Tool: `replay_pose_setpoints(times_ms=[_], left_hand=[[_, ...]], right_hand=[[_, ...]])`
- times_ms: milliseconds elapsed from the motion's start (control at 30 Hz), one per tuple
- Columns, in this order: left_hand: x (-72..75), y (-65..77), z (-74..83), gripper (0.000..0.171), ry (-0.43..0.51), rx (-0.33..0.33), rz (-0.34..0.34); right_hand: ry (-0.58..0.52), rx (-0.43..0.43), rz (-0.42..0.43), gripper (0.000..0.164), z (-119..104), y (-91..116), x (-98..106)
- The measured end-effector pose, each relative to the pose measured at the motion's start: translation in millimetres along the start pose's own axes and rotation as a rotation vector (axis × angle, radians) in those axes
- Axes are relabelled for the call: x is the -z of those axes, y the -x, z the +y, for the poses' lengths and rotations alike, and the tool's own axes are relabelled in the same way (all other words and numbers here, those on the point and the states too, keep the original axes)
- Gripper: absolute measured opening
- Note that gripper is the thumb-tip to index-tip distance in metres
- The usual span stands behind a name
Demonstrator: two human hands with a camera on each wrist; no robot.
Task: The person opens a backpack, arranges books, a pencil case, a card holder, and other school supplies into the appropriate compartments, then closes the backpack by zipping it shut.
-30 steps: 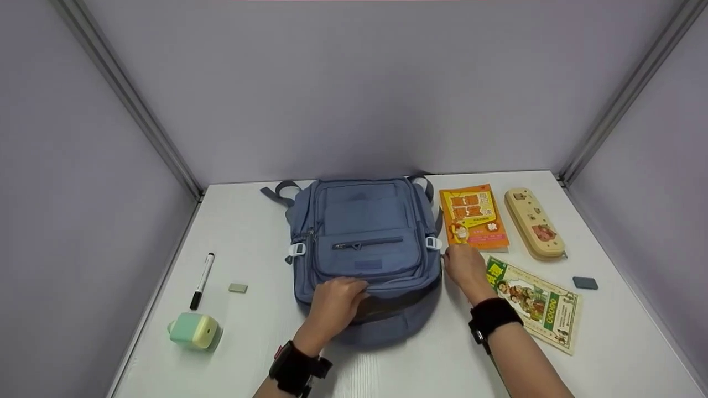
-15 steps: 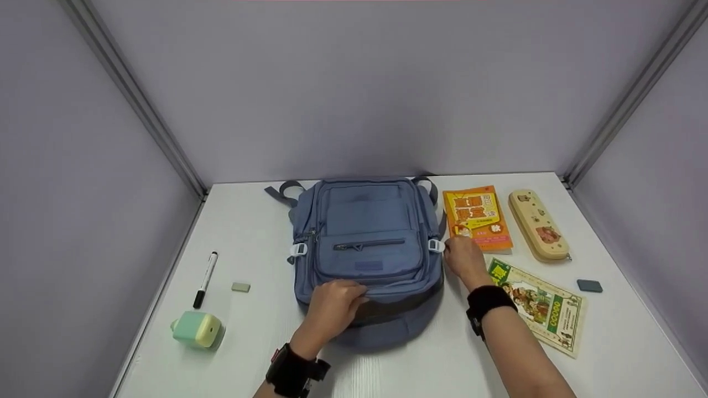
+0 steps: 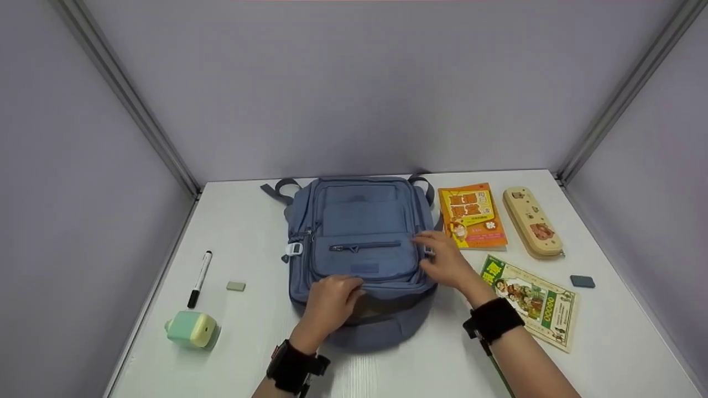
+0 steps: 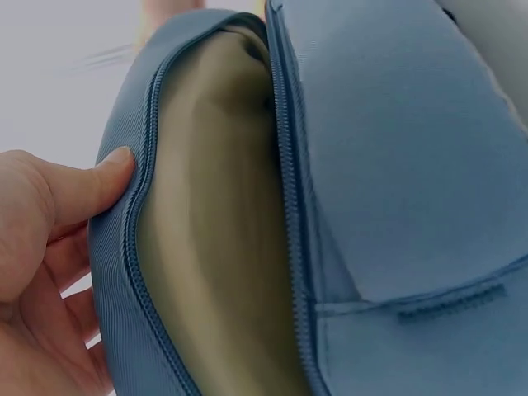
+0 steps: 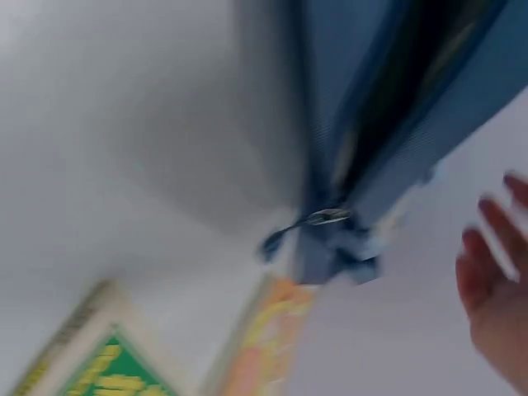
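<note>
A blue backpack (image 3: 360, 215) lies front side up on the white table. My left hand (image 3: 331, 303) grips the edge of its unzipped compartment, thumb on the outer fabric and fingers behind it in the left wrist view. The zipper parts there around a khaki lining (image 4: 219, 206). My right hand (image 3: 445, 264) is at the bag's right side, fingers spread and partly covering the white buckle. The blurred right wrist view shows a zipper pull (image 5: 328, 216) at the end of the gap, with the right fingers away from it.
Right of the bag lie an orange book (image 3: 473, 215), a cream pencil case (image 3: 532, 222), a green-and-cream booklet (image 3: 530, 301) and a dark eraser (image 3: 582, 281). At left are a marker (image 3: 199, 279), a pale eraser (image 3: 235, 286) and a green-and-yellow pencil sharpener (image 3: 191, 330). Walls border the table.
My right hand has left the bag's right edge, uncurled its fingers and moved left over the front panel. The left hand keeps its grip on the opening's edge.
</note>
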State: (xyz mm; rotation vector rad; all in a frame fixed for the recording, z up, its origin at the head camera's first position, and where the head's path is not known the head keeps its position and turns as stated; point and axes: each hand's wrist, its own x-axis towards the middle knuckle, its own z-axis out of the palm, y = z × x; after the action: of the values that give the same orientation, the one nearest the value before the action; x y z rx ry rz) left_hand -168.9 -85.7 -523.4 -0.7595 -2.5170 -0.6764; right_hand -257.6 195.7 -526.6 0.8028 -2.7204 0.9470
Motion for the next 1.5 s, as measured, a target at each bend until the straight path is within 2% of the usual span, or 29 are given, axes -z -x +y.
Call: replay_pose_setpoints(times_ms=[100,167,233,300,400,567,700,933,1100,1233,1400,1500], left_hand=[[1.9,-3.0,1.2,0.012,-0.024,-0.003,0.008],[3.5,-5.3,3.0,0.012,-0.045,-0.006,0.012],[4.8,-7.1,5.0,0.012,-0.063,-0.010,0.016],[5.6,-7.9,6.5,0.012,-0.078,-0.017,0.022],[6.2,-7.4,7.6,0.011,-0.084,-0.027,0.032],[6.6,-5.4,7.1,0.012,-0.085,-0.048,0.065],[8.4,-2.4,5.1,0.015,-0.062,-0.049,0.052],[19.7,2.6,-8.9,0.035,0.058,-0.017,-0.097],[25.2,4.1,-24.8,0.042,0.116,-0.023,-0.108],[21.9,8.7,-40.1,0.048,0.112,0.013,-0.147],[12.3,11.8,-55.5,0.048,0.139,0.058,-0.217],[7.8,8.7,-60.0,0.041,0.134,0.045,-0.186]], right_hand=[[-0.066,0.137,-0.170,0.049,-28.4,7.3,-2.6],[-0.037,0.187,-0.265,0.060,-42.9,11.6,-6.9],[0.033,0.227,-0.310,0.067,-52.4,13.8,-13.0],[0.122,0.261,-0.307,0.067,-57.1,14.8,-20.2],[0.255,0.306,-0.239,0.062,-59.6,14.6,-30.5],[0.356,0.352,-0.116,0.050,-60.3,12.9,-39.7],[0.321,0.366,-0.097,0.045,-59.9,12.2,-40.8],[0.210,0.313,-0.077,0.049,-53.5,9.5,-31.7],[0.065,0.274,-0.075,0.054,-48.1,-1.7,-16.7],[-0.035,0.240,-0.095,0.061,-34.1,-9.7,-9.3],[-0.095,0.215,-0.132,0.064,-18.0,-17.6,-5.7],[-0.108,0.205,-0.139,0.063,-16.4,-24.3,-3.8]])
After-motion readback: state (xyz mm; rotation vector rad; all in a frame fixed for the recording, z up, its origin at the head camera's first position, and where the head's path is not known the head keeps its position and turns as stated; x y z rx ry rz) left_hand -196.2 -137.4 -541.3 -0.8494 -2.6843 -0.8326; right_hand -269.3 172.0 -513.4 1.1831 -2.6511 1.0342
